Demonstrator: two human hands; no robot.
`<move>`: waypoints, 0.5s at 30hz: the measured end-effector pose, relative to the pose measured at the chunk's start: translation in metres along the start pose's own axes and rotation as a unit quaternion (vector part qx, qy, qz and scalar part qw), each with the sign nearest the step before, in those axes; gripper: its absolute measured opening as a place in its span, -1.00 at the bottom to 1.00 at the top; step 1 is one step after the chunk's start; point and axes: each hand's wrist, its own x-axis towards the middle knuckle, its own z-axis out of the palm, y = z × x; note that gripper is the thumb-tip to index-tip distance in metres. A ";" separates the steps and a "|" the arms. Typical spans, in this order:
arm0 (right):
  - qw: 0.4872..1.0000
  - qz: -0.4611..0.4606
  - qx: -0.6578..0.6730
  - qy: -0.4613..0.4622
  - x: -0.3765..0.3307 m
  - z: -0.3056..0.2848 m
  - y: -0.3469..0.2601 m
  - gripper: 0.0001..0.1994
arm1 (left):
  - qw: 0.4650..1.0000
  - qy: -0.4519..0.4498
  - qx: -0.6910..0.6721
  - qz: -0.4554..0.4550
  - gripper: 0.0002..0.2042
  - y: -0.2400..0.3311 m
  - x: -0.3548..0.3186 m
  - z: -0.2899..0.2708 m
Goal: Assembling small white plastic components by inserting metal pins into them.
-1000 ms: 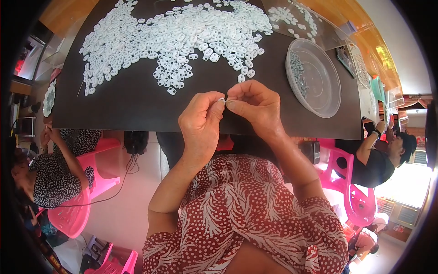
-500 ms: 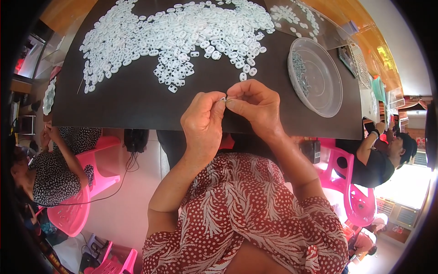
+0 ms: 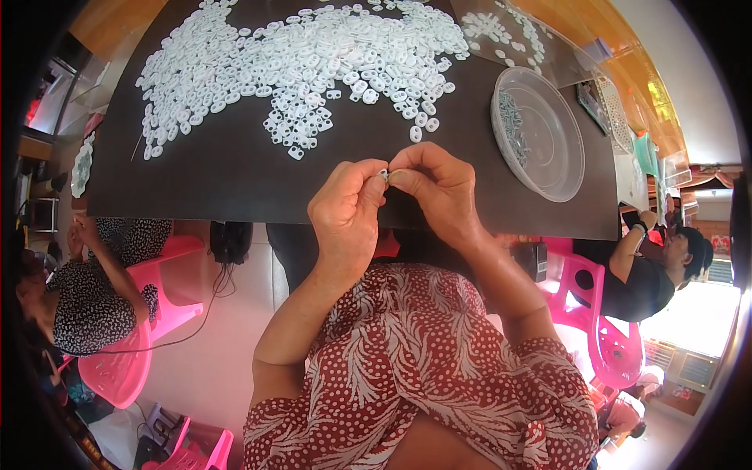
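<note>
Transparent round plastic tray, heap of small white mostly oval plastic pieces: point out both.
Transparent round plastic tray (image 3: 551, 133): head view, bare base.
Heap of small white mostly oval plastic pieces (image 3: 305, 63): head view, middle of the heap.

Hands (image 3: 342, 215): two. Round clear dish (image 3: 558, 137): one. White pieces (image 3: 301, 59): hundreds. Grey pins (image 3: 511, 129): perhaps dozens, overlapping.

Room sideways, blocked straight ahead

On the desk (image 3: 196, 184), a bare strip opens left of the left hand (image 3: 345, 213) along the near edge. Straight ahead, the heap of white pieces (image 3: 313, 55) bars the way — one tongue of it juts nearer. Between heap and clear round tub (image 3: 554, 133), a bare lane runs forward from beside the right hand (image 3: 442, 196); farther right, the tub's raised rim is an obstacle.
</note>
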 end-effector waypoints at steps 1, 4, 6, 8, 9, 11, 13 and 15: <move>1.000 -0.003 -0.018 0.000 -0.001 0.000 0.001 -0.95 | 1.000 -0.001 0.011 0.012 -0.93 0.000 0.000 0.000; 0.998 -0.030 -0.050 0.004 0.000 0.005 0.001 -0.98 | 0.998 0.015 0.034 0.051 -0.94 -0.005 -0.002 0.002; 0.997 -0.039 -0.063 0.002 0.001 0.007 0.004 -0.98 | 0.998 0.021 0.031 0.049 -0.93 -0.006 -0.004 0.003; 0.996 -0.049 -0.077 0.001 0.002 0.007 0.006 -0.98 | 0.998 0.026 0.028 0.046 -0.92 -0.006 -0.004 0.003; 0.996 -0.051 -0.078 0.004 0.001 0.007 0.008 -0.99 | 1.000 0.022 -0.016 -0.003 -0.91 -0.005 -0.003 0.003; 0.995 -0.052 -0.079 0.007 0.001 0.006 0.006 -0.99 | 0.997 0.018 -0.060 -0.051 -0.90 -0.004 -0.003 0.002; 0.998 -0.033 -0.056 0.000 0.002 0.005 -0.002 -0.98 | 0.981 0.035 -0.150 -0.116 -0.89 -0.002 -0.004 0.002; 0.999 -0.011 -0.053 -0.007 0.001 0.002 -0.003 -0.97 | 0.981 0.033 -0.151 -0.117 -0.89 -0.003 -0.004 0.001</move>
